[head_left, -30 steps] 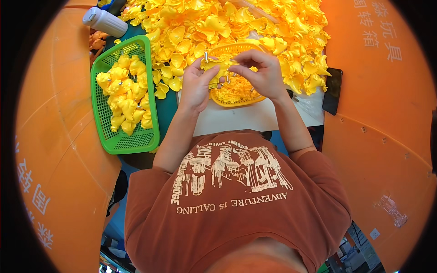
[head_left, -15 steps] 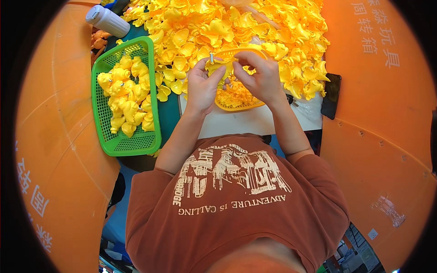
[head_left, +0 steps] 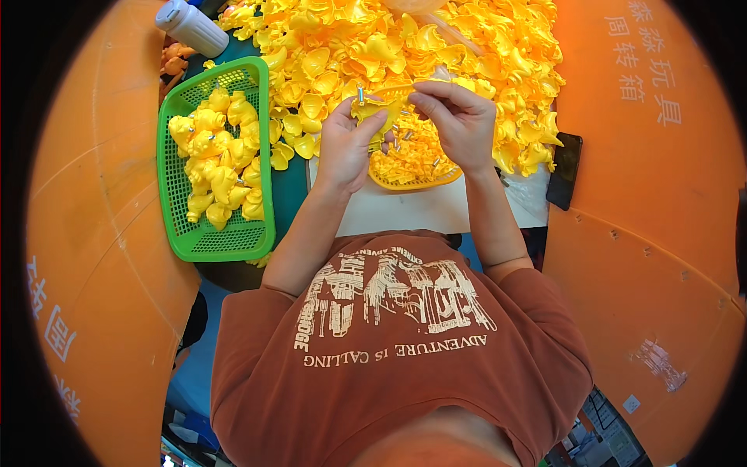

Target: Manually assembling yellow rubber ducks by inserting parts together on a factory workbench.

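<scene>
My left hand (head_left: 345,152) grips a yellow plastic shell (head_left: 375,109) between thumb and fingers. A small silvery metal pin (head_left: 360,95) stands up at the shell's left end. To its right, my right hand (head_left: 464,123) is closed in a pinch, apart from the shell; whatever lies between those fingertips is too small to make out. Beneath both hands sits a yellow basket (head_left: 412,185) of small yellow pieces (head_left: 412,162), with a few metal pins among them. Past the hands spreads a big heap of curved yellow shells (head_left: 319,62).
On the left, a green basket (head_left: 269,163) holds several yellow toy figures (head_left: 222,175). A pale bottle (head_left: 192,28) lies beyond it. A dark phone (head_left: 565,173) rests at the right, by clear plastic film (head_left: 529,194). Orange panels (head_left: 646,202) flank both sides.
My right hand has moved away from the shell to the right, uncovering more of the yellow basket. My left hand keeps its grip on the shell, nearly still.
</scene>
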Available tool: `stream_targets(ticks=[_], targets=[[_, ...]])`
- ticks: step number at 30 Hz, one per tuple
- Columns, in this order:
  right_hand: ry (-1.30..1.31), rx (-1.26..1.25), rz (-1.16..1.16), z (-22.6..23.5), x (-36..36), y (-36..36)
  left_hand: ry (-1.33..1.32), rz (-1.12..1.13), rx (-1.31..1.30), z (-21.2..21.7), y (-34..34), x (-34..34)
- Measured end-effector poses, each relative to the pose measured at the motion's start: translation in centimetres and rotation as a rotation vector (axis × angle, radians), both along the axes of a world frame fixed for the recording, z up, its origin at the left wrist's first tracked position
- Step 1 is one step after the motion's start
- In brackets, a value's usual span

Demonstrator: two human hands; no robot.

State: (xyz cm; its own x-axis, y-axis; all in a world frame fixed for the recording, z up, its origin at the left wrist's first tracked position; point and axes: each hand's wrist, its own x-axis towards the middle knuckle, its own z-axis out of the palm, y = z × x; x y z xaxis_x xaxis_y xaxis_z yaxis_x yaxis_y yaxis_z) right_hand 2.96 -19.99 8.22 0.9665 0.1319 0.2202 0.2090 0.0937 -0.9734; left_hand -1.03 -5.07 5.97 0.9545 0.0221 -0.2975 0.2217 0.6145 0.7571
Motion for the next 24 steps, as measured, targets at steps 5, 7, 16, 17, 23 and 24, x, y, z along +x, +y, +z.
stream_targets(ticks=[5, 7, 16, 17, 23, 24], targets=[[-0.058, -0.149, 0.102, -0.2, -0.3, -0.2, -0.035, 0.014, 0.042, 0.2, -0.2, -0.1], [-0.228, -0.32, 0.051, 0.4, -0.4, -0.3, -0.051, 0.011, 0.047, 0.1, -0.2, -0.1], [-0.69, -0.447, 0.053, 0.7, 1.1, -0.1, -0.064, -0.061, -0.049, 1.2, -0.2, -0.4], [-0.689, -0.434, 0.073, 0.6, 1.3, -0.2, -0.064, -0.061, -0.048, 1.4, -0.2, -0.5], [-0.598, -0.378, 0.181, 0.5, 1.6, -0.4, -0.032, -0.1, -0.046, 1.5, -0.2, -0.6], [-0.597, -0.379, 0.178, 0.4, 1.6, -0.5, -0.044, -0.101, -0.017, 1.3, -0.2, -0.6]])
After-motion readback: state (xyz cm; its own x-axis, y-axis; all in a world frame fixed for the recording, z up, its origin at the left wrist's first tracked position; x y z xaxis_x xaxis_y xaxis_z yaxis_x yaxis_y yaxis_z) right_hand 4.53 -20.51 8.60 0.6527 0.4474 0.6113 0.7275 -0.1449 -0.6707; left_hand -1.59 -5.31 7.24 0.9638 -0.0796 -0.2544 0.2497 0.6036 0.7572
